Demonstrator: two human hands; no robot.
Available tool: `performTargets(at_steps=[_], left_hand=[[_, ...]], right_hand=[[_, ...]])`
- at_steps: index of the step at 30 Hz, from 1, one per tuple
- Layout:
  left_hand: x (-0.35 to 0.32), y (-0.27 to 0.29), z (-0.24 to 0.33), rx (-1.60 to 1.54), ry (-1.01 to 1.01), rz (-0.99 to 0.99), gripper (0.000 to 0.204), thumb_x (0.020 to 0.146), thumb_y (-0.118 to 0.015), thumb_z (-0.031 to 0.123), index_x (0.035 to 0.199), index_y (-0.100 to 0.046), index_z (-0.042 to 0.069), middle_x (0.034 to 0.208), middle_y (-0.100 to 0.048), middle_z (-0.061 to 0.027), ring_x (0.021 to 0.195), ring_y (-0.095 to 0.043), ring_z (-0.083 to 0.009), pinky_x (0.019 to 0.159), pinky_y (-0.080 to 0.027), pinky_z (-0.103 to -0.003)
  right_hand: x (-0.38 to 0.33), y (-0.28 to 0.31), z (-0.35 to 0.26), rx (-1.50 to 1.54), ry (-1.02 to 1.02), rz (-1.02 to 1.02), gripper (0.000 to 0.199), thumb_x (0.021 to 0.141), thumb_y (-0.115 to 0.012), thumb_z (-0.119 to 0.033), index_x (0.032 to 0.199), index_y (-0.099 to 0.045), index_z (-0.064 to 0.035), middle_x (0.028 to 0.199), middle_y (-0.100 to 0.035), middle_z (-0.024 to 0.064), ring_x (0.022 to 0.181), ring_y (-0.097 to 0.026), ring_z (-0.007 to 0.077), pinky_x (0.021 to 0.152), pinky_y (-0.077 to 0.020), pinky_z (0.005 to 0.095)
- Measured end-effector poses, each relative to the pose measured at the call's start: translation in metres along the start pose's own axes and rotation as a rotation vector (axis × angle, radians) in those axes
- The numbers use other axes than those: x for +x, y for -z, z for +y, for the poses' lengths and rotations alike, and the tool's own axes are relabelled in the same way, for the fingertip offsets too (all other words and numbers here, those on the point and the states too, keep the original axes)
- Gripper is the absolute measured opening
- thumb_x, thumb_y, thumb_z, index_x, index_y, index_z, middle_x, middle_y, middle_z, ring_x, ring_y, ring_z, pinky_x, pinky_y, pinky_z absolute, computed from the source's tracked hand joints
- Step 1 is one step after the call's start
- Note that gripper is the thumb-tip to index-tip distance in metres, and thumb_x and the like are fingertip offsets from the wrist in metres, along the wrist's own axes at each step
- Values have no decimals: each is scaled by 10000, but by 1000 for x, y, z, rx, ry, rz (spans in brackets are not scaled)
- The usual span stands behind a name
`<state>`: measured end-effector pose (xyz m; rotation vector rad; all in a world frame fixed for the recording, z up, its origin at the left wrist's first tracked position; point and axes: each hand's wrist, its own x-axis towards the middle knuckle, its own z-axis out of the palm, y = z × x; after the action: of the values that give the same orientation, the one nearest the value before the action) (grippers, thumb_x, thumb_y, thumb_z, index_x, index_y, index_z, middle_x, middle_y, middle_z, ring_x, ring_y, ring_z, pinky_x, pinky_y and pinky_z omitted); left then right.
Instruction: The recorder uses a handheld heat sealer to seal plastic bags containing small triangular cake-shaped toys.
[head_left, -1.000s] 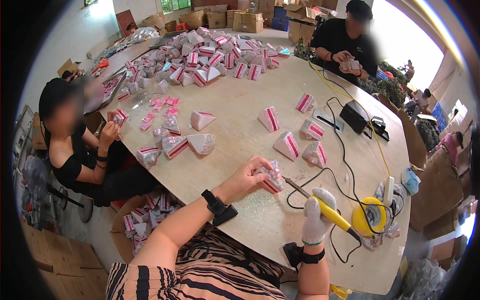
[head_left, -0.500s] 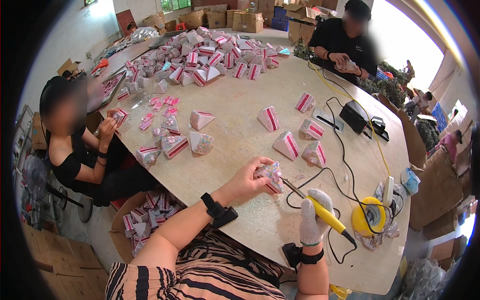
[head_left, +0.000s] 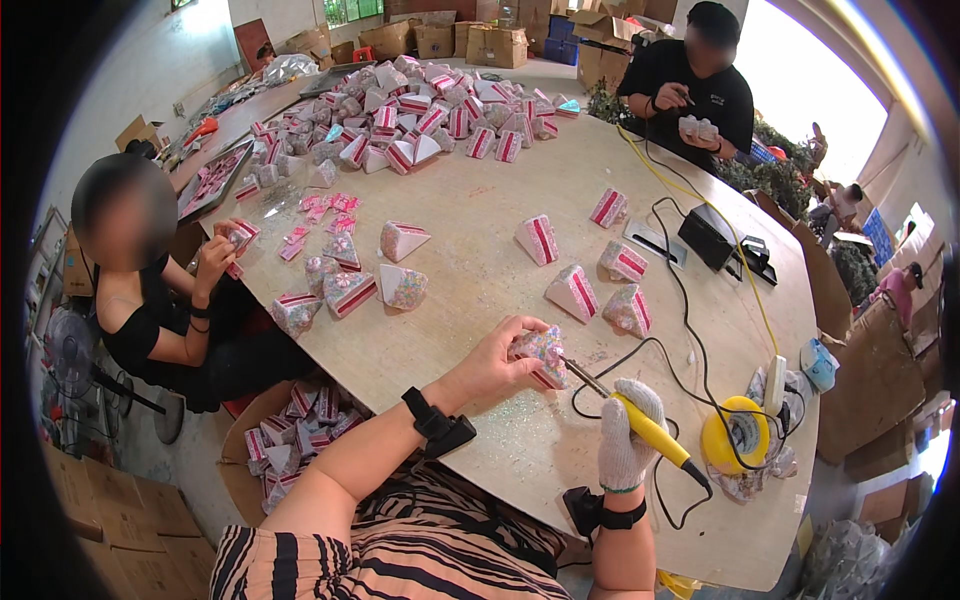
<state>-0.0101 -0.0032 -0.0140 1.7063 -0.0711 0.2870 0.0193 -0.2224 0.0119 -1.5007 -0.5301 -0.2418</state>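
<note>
Near the table's front edge, my bare left hand is closed around a toy cake slice with speckled pastel sides and a pink stripe. My right hand, in a white knitted glove, grips the yellow handle of a soldering iron. Its metal shaft points left, and the tip meets or nearly meets the slice's right side; contact is hard to make out. Beyond my hands lie several similar slices, among them a white-sided one and a speckled one.
A large heap of slices covers the table's far side. Black cables run past a black box-shaped device and a yellow tape roll on the right. Co-workers sit left and far right. A filled carton stands below.
My hands, the slice and the iron stay nearly still. The far-right co-worker's hands have moved apart, one raised. The left co-worker has shifted slightly, head moving left.
</note>
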Motion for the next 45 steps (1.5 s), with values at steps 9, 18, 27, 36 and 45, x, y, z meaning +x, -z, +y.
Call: performTargets(at_steps=[9,18,27,36,45], left_hand=[[-1,-2,2,-13,-6,23,433,797,-652,76,1187,-467,41,1114,-518,-60,977,-542,-130,824,-468,-285],[-1,-6,14,153,-95,25,413,743,-641,19,1136,-516,39,1139,-476,-93,1065,-508,-192,878,-455,-309],[-1,-9,26,223,-99,20,427,722,-657,21,1127,-522,42,1138,-471,-101,1063,-510,-202,875,-456,-311],[-1,-9,22,277,-133,27,425,725,-665,20,1126,-526,41,1132,-472,-96,1061,-510,-193,880,-453,-311],[1,31,16,60,89,82,405,744,-645,44,1129,-520,29,1110,-520,-114,1044,-530,-203,864,-456,-318]], right_hand=[[0,4,-5,-83,30,-87,205,792,-652,-38,986,-590,-18,958,-599,48,841,-536,111,772,-445,266],[7,6,-19,-76,65,-42,189,756,-671,-31,933,-613,-5,869,-633,89,761,-586,157,722,-472,287],[6,7,-17,-72,48,-33,187,764,-675,-41,937,-612,-3,877,-636,85,765,-587,148,729,-472,282],[5,3,-19,-81,49,-30,180,760,-672,-35,929,-619,-5,868,-633,77,766,-580,133,720,-466,270],[3,20,0,129,-137,192,194,788,-628,-12,979,-593,-18,969,-601,60,865,-543,130,783,-447,277]])
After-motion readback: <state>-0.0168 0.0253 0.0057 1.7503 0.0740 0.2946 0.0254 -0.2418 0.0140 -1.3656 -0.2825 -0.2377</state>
